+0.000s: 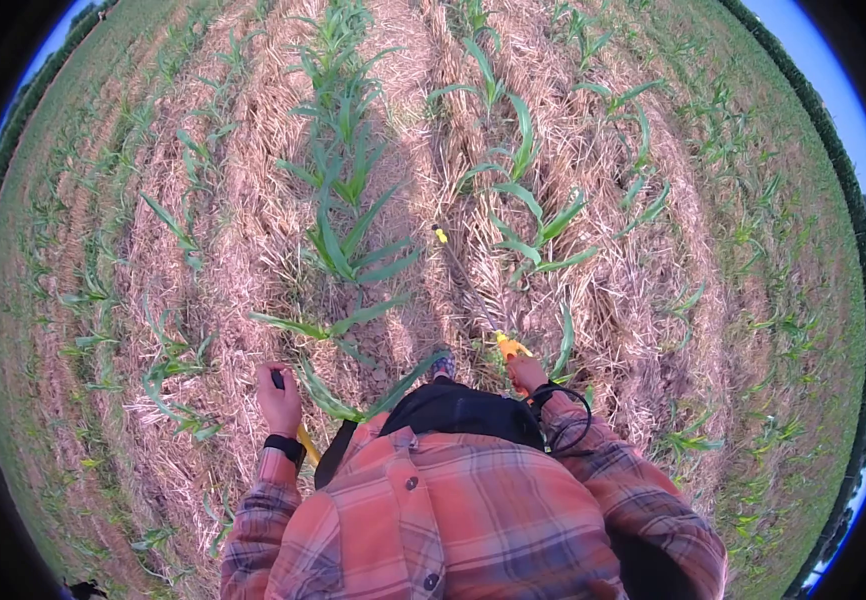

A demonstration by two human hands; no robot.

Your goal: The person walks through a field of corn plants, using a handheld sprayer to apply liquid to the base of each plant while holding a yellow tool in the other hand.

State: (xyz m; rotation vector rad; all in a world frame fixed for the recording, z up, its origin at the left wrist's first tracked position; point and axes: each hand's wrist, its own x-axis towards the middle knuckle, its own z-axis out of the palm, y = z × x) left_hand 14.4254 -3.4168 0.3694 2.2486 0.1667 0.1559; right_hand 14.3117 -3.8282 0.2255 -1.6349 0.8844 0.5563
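Note:
My right hand (pixel 527 374) is closed round the yellow-orange handle of a spray wand (pixel 511 346). Its thin dark lance runs forward and left over the straw, ending in a small yellow nozzle (pixel 440 235) between two rows of young maize. My left hand (pixel 278 402) is wrapped round a black grip (pixel 277 379), whose end shows above the fingers. Behind that wrist a yellow bar (pixel 307 444) shows; it looks like a pump lever, but its join to the grip is hidden. A black hose (pixel 585 420) loops beside my right forearm.
Maize plants (pixel 338 240) stand in a row ahead, left of the nozzle. Another row (pixel 543 230) grows to its right. Dry straw (pixel 613 260) covers the soil between. One patterned shoe (pixel 442 366) shows below me, close to a maize leaf (pixel 408 385).

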